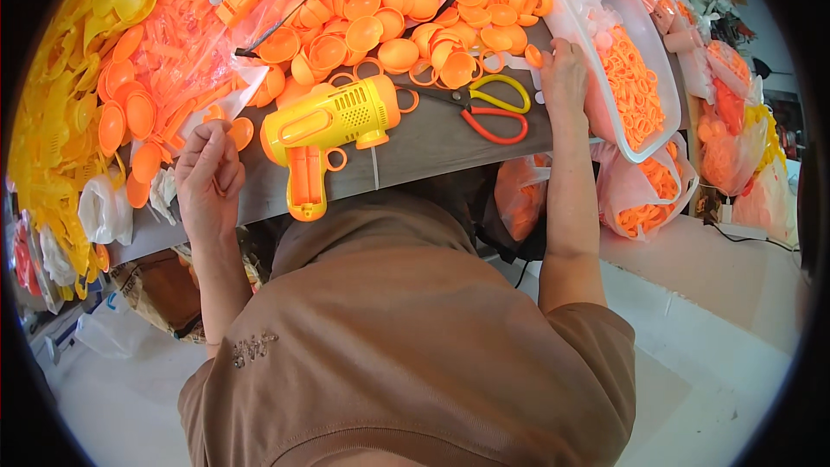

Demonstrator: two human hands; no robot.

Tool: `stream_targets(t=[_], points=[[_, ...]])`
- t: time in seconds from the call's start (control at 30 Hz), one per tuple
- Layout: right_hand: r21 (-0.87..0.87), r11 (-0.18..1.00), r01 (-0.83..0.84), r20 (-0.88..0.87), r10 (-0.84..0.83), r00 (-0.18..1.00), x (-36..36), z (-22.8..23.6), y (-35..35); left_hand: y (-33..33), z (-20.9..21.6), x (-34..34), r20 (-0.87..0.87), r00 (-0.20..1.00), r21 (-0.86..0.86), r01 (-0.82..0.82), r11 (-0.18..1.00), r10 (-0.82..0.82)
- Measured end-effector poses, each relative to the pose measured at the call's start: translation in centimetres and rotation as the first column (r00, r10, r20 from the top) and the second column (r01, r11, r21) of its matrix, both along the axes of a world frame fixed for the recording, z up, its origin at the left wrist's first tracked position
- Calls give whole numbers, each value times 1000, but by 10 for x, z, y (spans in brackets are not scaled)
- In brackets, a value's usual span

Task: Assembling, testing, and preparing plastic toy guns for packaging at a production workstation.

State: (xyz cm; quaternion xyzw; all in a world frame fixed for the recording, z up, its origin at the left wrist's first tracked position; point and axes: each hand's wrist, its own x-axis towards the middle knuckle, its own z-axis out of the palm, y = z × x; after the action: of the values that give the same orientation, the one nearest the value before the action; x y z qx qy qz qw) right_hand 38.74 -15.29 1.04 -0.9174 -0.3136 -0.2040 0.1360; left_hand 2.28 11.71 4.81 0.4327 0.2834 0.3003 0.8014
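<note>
A yellow and orange toy gun (333,121) lies on its side on the grey table (432,160) in front of me. Left of it, my left hand (207,169) is raised near the table edge with its fingers pinched together. Whatever is between them is too small to make out; orange cup-shaped pieces (242,132) are close behind. My right hand (566,78) reaches to the table beside the white bin (595,78), fingers curled, next to a small orange piece (533,56). Its fingertips are partly hidden. Scissors (484,108) with one red and one yellow handle lie between gun and right hand.
Orange half-shells and rings (363,30) are heaped along the back. Orange strips in clear plastic (186,17) and yellow parts (52,147) pile up at the left. The white bin holds orange rings (635,86). Below it hangs a bag of orange parts (644,190).
</note>
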Motion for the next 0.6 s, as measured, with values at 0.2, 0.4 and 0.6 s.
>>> stream_targets(t=[0.2, 0.4, 0.6], points=[[88, 995, 48, -44, -45, 998, -22, 9, -7, -1, -4, -4, -54, 996, 91, -65, 994, 70], [-63, 993, 100, -168, -109, 980, -42, 12, -6, -3, -5, -4, -79, 994, 145, -68, 987, 80], [-11, 991, 135, -275, -133, 952, -26, 0, -5, -9, -5, -3, -112, 992, 177, -38, 984, 58]])
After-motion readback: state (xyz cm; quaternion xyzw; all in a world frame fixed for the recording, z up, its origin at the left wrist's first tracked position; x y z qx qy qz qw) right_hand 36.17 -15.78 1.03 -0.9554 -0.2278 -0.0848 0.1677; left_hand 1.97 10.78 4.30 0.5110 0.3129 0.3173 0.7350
